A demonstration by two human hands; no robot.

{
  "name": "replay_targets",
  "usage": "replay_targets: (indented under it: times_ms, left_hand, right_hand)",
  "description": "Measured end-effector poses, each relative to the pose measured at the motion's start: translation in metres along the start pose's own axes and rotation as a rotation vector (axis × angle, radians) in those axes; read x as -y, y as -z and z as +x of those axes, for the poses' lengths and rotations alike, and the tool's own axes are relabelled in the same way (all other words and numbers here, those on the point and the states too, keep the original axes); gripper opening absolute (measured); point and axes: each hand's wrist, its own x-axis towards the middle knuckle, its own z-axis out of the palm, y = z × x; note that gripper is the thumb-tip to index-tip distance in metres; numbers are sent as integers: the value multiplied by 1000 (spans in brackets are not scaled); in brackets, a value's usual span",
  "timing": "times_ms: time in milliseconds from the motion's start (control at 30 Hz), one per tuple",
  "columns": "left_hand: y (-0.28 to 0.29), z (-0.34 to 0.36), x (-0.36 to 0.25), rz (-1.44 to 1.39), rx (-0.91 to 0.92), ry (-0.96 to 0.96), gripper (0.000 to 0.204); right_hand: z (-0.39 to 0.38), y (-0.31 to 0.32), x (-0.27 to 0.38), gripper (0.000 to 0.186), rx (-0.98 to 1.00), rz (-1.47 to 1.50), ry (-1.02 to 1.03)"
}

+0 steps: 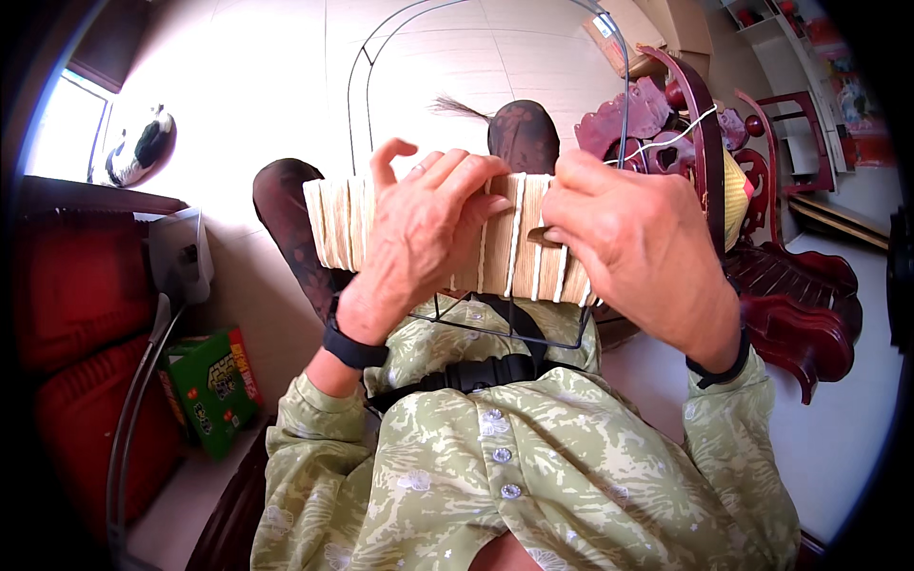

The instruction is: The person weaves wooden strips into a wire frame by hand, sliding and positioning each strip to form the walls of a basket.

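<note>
A wide band of pale straw-like cord (333,224), crossed by several white cords, lies across the lap on a black wire frame (533,338). My left hand (428,214) rests over the band's middle, little finger raised, other fingers bent onto it and thumb pressed on the strands. My right hand (638,247) is closed at the band's right part, thumb and fingers pinched beside a small brown flat piece (541,235); exactly what they grip is partly hidden.
Dark red carved wooden furniture (800,352) and cardboard boxes (685,29) are at right. A red padded item (86,295), grey metal stand (171,266) and green box (209,390) are at left. A black-and-white object (143,143) lies on the pale floor.
</note>
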Motion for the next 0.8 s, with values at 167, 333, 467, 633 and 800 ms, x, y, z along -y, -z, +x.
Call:
replay_targets:
  times_ms: [167,333,467,633,800]
  left_hand:
    - [12,21,1,-276,137,82,8]
    - [18,44,-15,-149,221,85,9]
    - [26,64,-28,9,398,-19,14]
    - [42,85,-37,-135,616,-32,25]
    - [38,98,-62,-41,653,110,17]
  right_hand:
    - [7,-4,10,13,-40,62,121]
    - [1,-10,-7,15,-154,95,142]
    - [2,-13,-23,8,-276,279,195]
    - [-16,-13,-7,10,-393,571,267]
    - [-9,14,52,16,-690,631,532]
